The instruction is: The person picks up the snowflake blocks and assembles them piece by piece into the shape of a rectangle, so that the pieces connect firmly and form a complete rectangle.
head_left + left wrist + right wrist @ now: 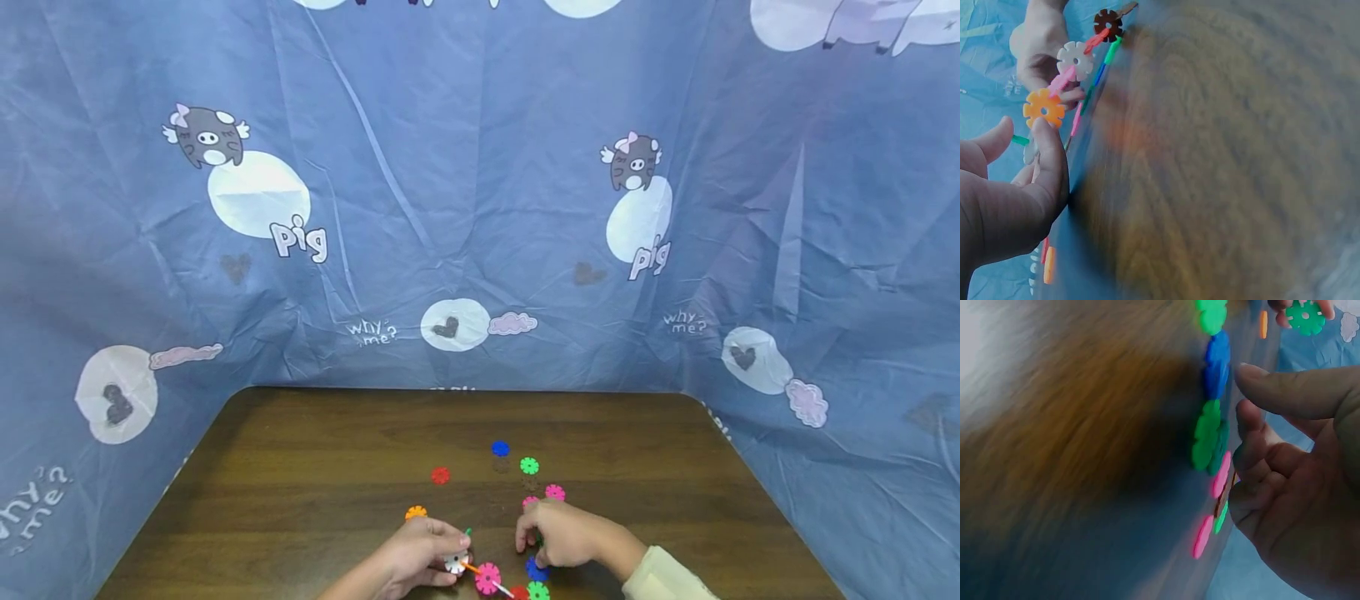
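A chain of interlocked notched plastic discs runs from my left hand (pixel 427 554) along the table's near side. My left hand pinches its end, at a white disc (pixel 456 562) beside an orange disc (pixel 1035 107); a bit of green (pixel 1020 140) shows by the fingertips. Further along the chain are a pink disc (pixel 487 577) and a red disc (pixel 519 593). My right hand (pixel 566 537) is low over loose discs, its fingers bent with nothing seen between them. Closest to it are a blue disc (pixel 1216 365) and a green disc (pixel 1207 434). A dark green disc (pixel 1219 447) is partly hidden.
Beyond the hands, more discs lie on the wooden table (pixel 300 467): red (pixel 440 475), blue (pixel 500 448), green (pixel 529 465), pink (pixel 555 492) and orange (pixel 416 512). Another green disc (pixel 537 591) is at the near edge. A blue patterned curtain (pixel 480 208) hangs around the table.
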Available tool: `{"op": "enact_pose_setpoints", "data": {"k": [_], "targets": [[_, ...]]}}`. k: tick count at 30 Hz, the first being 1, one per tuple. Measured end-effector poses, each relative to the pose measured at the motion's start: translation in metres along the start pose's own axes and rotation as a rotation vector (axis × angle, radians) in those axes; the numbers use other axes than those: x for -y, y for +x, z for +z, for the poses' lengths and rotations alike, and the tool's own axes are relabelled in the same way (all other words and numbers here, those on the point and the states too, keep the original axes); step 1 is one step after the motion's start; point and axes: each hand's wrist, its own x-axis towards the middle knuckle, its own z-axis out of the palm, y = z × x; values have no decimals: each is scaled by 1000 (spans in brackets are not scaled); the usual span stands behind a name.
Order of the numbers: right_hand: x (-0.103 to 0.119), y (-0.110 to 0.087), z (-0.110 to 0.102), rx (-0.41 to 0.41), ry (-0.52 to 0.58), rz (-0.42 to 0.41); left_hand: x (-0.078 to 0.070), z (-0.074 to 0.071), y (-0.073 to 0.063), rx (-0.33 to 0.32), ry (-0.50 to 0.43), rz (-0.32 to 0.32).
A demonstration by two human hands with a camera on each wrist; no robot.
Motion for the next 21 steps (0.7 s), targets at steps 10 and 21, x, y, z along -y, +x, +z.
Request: {"op": "enact_pose_setpoints", "data": {"k": [10, 21], "targets": [[-1, -13, 8, -59, -234, -34, 3, -3, 0, 51, -87, 13], [-8, -9, 9, -101, -125, -56, 4, -2, 0, 20, -122, -17]]}}
